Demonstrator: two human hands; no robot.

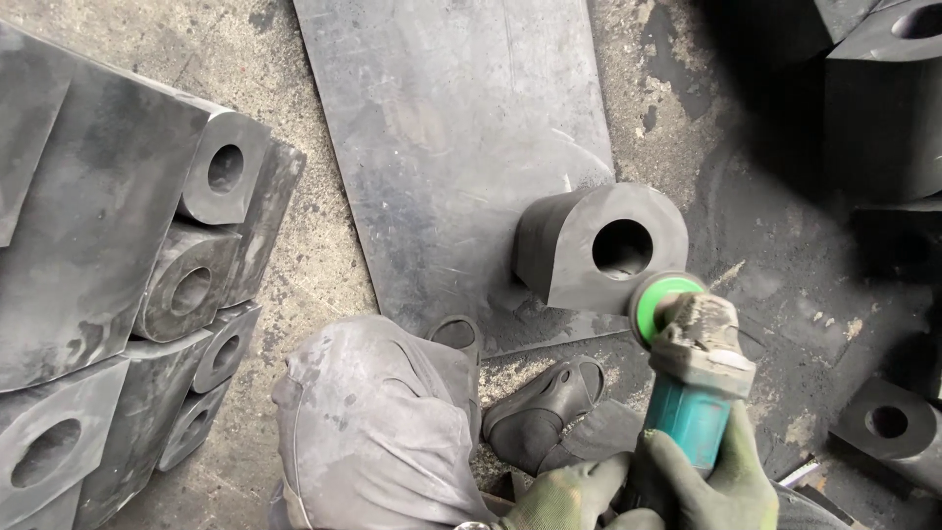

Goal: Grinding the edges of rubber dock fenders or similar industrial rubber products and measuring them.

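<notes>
Both gloved hands, right hand (pixel 716 481) and left hand (pixel 569 496), gripping grinder (pixel 692 378); disc probably touching rubber block (pixel 589 245), could kick toward shoe (pixel 545 402).

We've got open grey steel plate (pixel 442 128) beyond the black D-shaped rubber block (pixel 589 245); stacked black rubber blocks (pixel 147 285) wall off our left.

Dim, flat daylight; deep top-right shadow.

floor (pixel 294 245): gritty concrete | dark flat sheet (pixel 451 128) | stacked black blocks (pixel 108 265) left
</notes>
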